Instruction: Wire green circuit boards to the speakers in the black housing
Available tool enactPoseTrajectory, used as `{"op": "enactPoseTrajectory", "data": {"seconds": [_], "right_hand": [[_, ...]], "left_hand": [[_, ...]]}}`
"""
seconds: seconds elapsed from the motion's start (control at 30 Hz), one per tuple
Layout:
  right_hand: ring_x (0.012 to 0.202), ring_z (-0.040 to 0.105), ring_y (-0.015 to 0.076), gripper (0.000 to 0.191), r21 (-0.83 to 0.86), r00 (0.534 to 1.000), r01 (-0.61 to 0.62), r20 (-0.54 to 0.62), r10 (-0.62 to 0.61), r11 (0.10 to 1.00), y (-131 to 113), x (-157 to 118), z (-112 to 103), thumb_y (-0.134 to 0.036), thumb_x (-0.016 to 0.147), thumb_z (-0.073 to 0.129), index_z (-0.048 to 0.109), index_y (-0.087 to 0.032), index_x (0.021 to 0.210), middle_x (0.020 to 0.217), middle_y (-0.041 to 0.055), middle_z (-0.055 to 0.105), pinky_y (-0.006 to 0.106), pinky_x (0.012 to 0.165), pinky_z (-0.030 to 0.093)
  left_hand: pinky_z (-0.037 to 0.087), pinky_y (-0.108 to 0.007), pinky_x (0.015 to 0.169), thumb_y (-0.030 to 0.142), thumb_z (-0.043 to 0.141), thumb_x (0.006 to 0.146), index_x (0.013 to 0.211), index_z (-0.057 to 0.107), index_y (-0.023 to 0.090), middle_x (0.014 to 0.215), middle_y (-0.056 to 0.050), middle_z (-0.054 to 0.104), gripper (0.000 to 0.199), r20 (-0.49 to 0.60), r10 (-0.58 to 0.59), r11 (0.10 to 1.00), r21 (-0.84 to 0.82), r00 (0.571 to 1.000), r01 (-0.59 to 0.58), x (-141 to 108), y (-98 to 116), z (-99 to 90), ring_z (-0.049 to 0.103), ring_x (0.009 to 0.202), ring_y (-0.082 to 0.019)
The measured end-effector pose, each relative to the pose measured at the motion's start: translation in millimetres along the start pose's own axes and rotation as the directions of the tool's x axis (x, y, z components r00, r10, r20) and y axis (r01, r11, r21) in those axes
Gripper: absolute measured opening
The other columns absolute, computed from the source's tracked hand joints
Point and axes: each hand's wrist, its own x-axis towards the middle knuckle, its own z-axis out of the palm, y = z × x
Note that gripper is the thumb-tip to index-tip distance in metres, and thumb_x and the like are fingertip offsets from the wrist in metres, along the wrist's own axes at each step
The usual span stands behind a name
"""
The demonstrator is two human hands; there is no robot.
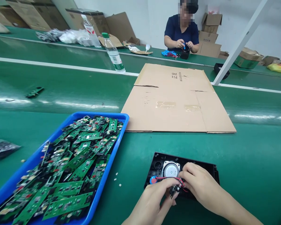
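Note:
A black plastic speaker housing (pixel 207 168) lies on the green bench with a round silver speaker (pixel 170 170) set in it. At its left side sits a blue cylindrical battery (pixel 153 179) with a red end. My left hand (pixel 155 198) is closed on a small circuit board (pixel 174 190), seen nearly edge-on over the housing's near side. Red and black wires (pixel 170 178) run from the battery side to the board. My right hand (pixel 198 181) pinches at the wires beside the board; its fingertips partly hide them.
A blue tray (pixel 115 156) heaped with green circuit boards (pixel 83 165) stands at the left. Beyond the housing lies flattened cardboard (pixel 178 93). A water bottle (pixel 113 54) stands behind it, and a co-worker (pixel 181 31) sits across the bench. One loose board (pixel 35 92) lies far left.

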Motion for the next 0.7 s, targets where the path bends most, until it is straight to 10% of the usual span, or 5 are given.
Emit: {"op": "enactPoseTrajectory", "data": {"seconds": [0.2, 0.4, 0.57, 0.7], "right_hand": [[0.099, 0.055, 0.0208, 0.035, -0.043, 0.995, -0.041, -0.089, 0.037, 0.998, -1.8, -11.9, -9.8, -0.014, 0.082, 0.064, 0.052, -0.019, 0.114, 0.115, 0.0097, 0.054, 0.031, 0.077, 0.050], [0.126, 0.028, 0.0513, 0.113, -0.328, 0.999, -0.004, -0.037, -0.009, 0.945, 6.2, -28.6, -0.2, -0.061, 0.053, 0.079, 0.027, -0.018, 0.144, 0.144, 0.0267, 0.026, 0.074, 0.091, 0.029], [0.108, 0.053, 0.0421, 0.091, -0.447, 0.991, 0.034, -0.103, -0.089, 0.894, 45.0, -46.7, 28.6, -0.048, 0.069, 0.069, 0.026, -0.025, 0.146, 0.134, 0.0204, 0.045, 0.056, 0.076, 0.048], [0.096, 0.061, 0.0309, 0.060, -0.411, 0.949, -0.110, -0.313, -0.026, 0.905, 104.6, -83.8, 36.2, -0.035, 0.078, 0.063, 0.041, -0.049, 0.132, 0.118, 0.0034, 0.061, 0.042, 0.068, 0.050]], "left_hand": [[0.053, -0.013, 0.063, 0.011, 0.052, 0.084, 0.108, 0.051, 0.028, 0.076, 0.007, 0.071, 0.029, 0.025, -0.039, 0.996, 0.079, 0.999, 0.037, -5.9, -4.1, 1.6, 0.068, 0.059, -0.009], [0.052, -0.010, 0.061, 0.026, 0.057, 0.089, 0.109, 0.048, 0.028, 0.075, 0.007, 0.071, 0.023, -0.064, -0.027, 0.988, 0.148, 0.998, 0.036, -6.7, -8.1, 0.1, 0.067, 0.058, -0.007], [0.050, -0.011, 0.047, 0.060, 0.055, 0.081, 0.110, 0.047, 0.025, 0.058, 0.007, 0.063, 0.046, -0.311, 0.105, 0.994, 0.047, 0.945, -0.095, -10.3, -21.5, 11.9, 0.061, 0.042, -0.008], [0.050, -0.015, 0.048, 0.069, 0.032, 0.086, 0.109, 0.050, 0.024, 0.066, 0.000, 0.069, 0.053, -0.295, 0.079, 0.997, 0.005, 0.952, -0.081, -16.3, -31.7, 12.5, 0.061, 0.044, -0.010]]}}
